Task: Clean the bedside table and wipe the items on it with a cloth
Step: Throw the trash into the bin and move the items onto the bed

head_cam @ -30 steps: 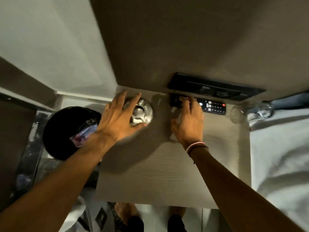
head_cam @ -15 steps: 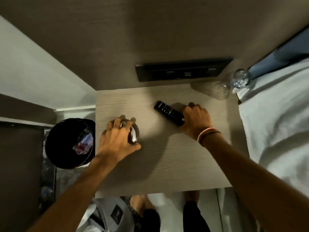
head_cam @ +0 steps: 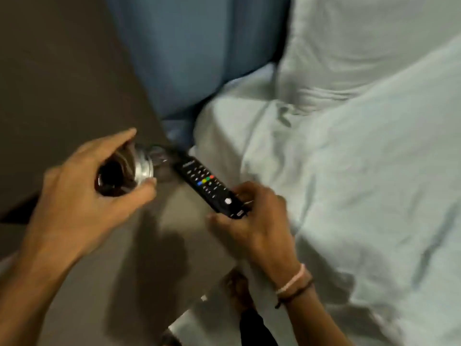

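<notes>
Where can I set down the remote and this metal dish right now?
The white bedding right of the right hand is a wide bare patch. The table top between both forearms is bare too. It is crowded at the table's far corner, where the remote, metal dish in the left hand and a glass bunch together.

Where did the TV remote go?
The remote is in the person's right hand, held by its lower end in the middle of the head view. It sits between the metal ashtray in the left hand and the white bed.
</notes>
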`<state>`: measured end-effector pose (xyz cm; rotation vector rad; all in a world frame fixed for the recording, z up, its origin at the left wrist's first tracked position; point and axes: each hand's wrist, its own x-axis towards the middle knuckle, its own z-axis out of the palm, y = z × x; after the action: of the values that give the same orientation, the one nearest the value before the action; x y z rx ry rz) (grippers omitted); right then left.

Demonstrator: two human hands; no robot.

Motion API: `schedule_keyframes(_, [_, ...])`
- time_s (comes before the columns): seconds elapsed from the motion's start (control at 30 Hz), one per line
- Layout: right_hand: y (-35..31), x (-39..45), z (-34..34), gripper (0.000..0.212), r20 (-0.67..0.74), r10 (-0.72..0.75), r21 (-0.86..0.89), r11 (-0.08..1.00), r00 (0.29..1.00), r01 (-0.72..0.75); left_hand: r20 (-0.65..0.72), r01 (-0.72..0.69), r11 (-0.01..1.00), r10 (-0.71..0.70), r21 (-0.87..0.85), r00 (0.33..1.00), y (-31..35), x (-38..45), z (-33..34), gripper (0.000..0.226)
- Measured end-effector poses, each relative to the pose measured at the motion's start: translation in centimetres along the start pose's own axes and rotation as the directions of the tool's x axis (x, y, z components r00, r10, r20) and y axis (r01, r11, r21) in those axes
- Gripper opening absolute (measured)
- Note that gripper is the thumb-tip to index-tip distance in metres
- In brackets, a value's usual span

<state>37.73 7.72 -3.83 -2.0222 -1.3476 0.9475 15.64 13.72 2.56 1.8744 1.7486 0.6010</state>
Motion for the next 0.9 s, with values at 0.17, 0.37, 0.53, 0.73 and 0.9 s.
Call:
schedule_keyframes(0.17, [5.7, 0.6, -15.2, 0.047, -0.572, 0.082, 0.049, 0.997, 0.816, -0.066, 0.044, -0.381, 0.922, 0.384, -0.064, 0.922, 15.4, 5.2, 9.6, 0.082])
schedule_keyframes(0.37, [16.8, 1.0, -21.0, 0.050, -0.626, 0.382, 0.027, 0.882, 0.680, -0.470, 0.404, -0.616, 0.783, 0.540, 0.079, 0.738, 24.0, 4.3, 24.7, 0.102])
schedule_keyframes(0.53, [18.1, 0.1, -20.3, 0.073, -0.683, 0.265, -0.177, 0.844, 0.680, -0.506, 0.344, -0.646, 0.739, 0.565, 0.193, 0.749, 21.1, 3.1, 28.0, 0.103])
schedule_keyframes(0.73, [9.7, 2.8, -15.2, 0.066, -0.702, -0.225, -0.271, 0.962, 0.675, 0.039, 0.007, -0.462, 0.849, 0.477, 0.255, 0.879, 9.6, 3.3, 21.0, 0.092])
schedule_keyframes(0.9, [1.0, 6.4, -4.0, 0.067, -0.253, -0.379, -0.218, 0.919, 0.890, 0.330, -0.115, -0.200, 0.876, 0.275, 0.440, 0.955, -2.4, 0.9, 14.1, 0.088])
